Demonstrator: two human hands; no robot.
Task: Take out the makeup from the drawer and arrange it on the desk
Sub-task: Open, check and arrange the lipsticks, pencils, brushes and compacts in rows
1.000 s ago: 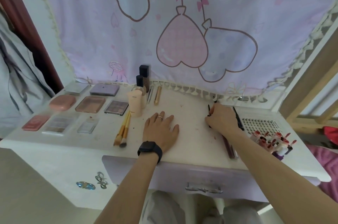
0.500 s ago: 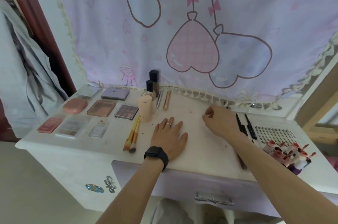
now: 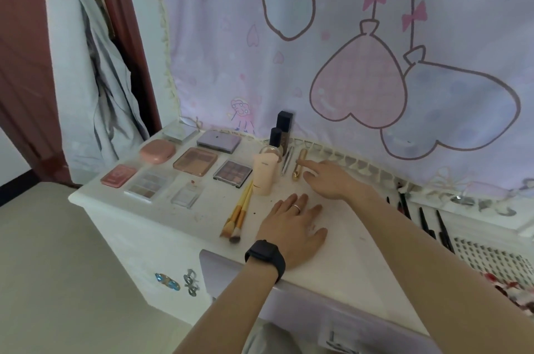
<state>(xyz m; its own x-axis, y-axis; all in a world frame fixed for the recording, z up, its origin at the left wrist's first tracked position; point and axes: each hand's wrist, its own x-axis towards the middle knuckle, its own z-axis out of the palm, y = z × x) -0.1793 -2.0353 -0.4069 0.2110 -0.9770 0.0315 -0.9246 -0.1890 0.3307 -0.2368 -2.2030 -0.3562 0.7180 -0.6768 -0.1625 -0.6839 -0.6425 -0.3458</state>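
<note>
Gold tube (image 3: 300, 168) points toward curtain (image 3: 231, 50); right hand (image 3: 329, 180), grip released, touches it.

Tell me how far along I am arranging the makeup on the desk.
Mostly done: palettes lie in rows at the left, bottles stand behind, brushes and black pencils are laid out. In hand: your right hand reaches toward the gold tube, fingers straight; your left hand rests flat on the desk. Left: maybe straightening that tube. The drawer looks pushed in, its inside hidden.

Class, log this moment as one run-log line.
left hand: flat on desk | right hand: open, extended toward gold tube | makeup brushes: beside left hand
</note>
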